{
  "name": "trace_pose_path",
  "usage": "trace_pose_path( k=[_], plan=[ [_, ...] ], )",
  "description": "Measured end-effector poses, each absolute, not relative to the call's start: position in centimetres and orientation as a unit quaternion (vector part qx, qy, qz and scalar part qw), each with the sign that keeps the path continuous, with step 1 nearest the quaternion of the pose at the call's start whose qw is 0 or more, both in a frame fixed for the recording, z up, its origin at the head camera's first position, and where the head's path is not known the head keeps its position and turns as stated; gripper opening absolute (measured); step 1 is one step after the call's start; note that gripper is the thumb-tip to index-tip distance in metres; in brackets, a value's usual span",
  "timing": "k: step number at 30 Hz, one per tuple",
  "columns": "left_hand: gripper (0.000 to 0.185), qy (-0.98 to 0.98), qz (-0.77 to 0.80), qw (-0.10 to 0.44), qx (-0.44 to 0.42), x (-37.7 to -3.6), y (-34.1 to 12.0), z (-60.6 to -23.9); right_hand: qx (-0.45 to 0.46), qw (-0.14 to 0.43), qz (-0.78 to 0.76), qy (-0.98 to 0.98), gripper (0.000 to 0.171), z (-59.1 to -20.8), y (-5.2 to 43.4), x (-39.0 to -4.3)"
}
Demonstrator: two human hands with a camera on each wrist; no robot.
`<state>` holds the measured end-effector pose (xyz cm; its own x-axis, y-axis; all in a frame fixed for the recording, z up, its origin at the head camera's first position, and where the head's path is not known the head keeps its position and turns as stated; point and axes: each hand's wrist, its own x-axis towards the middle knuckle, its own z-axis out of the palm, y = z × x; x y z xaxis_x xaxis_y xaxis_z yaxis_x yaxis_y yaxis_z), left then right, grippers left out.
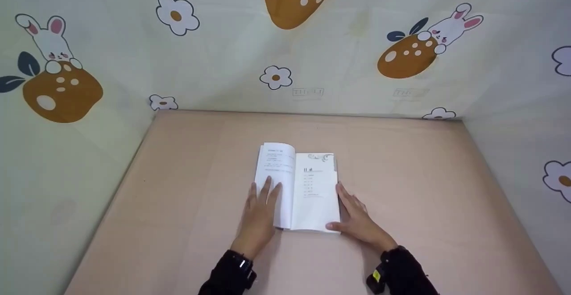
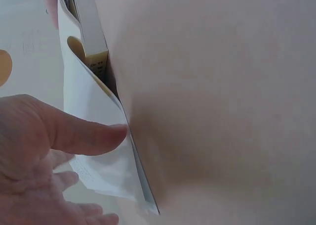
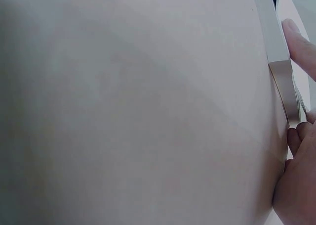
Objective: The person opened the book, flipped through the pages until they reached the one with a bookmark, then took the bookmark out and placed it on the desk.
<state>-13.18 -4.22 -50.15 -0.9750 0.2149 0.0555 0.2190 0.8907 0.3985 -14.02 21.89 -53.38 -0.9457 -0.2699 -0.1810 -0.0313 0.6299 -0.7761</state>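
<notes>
Head view: book (image 1: 314, 212) lies on tan table (image 1: 196, 174), patterned wall (image 1: 223, 63) behind.

- From here I can see one book (image 1: 316, 214), white-paged, lying open and face up on the table (image 1: 200, 241).
- It sits about midway between the table's left and right edges, clear of the far one, its top towards that far edge.
- The left page (image 1: 279, 174) bows up at the fold, with a few lines of print near its top.
- The right page (image 1: 314, 205) lies flatter, showing a grey swirl in its upper right corner, a dark heading and short lines beneath.
</notes>
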Motion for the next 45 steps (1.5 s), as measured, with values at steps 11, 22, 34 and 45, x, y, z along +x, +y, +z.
trace_pose_path(
  k=[11, 22, 34, 45],
  plan=[
    [0.076, -0.972, -0.174, -0.024, -0.156, -13.7, -2.5, -50.6, -0.090, 0.134, -0.418, 0.894, 0.107, -53.2, 21.9, -14.1],
    [0.051, -0.985, -0.136, -0.036, -0.098, -14.4, -0.7, -50.0, -0.070, 0.148, -0.419, 0.893, 0.109, -53.2, 21.9, -14.0],
    [0.094, -0.995, 0.009, -0.052, -0.088, -14.6, 0.9, -50.1, -0.094, 0.157, -0.421, 0.888, 0.100, -53.0, 22.3, -14.0],
    [0.094, -0.995, 0.062, -0.048, -0.066, -14.9, 1.8, -50.3, -0.106, 0.159, -0.424, 0.885, 0.097, -52.9, 22.5, -14.1]
  ],
)
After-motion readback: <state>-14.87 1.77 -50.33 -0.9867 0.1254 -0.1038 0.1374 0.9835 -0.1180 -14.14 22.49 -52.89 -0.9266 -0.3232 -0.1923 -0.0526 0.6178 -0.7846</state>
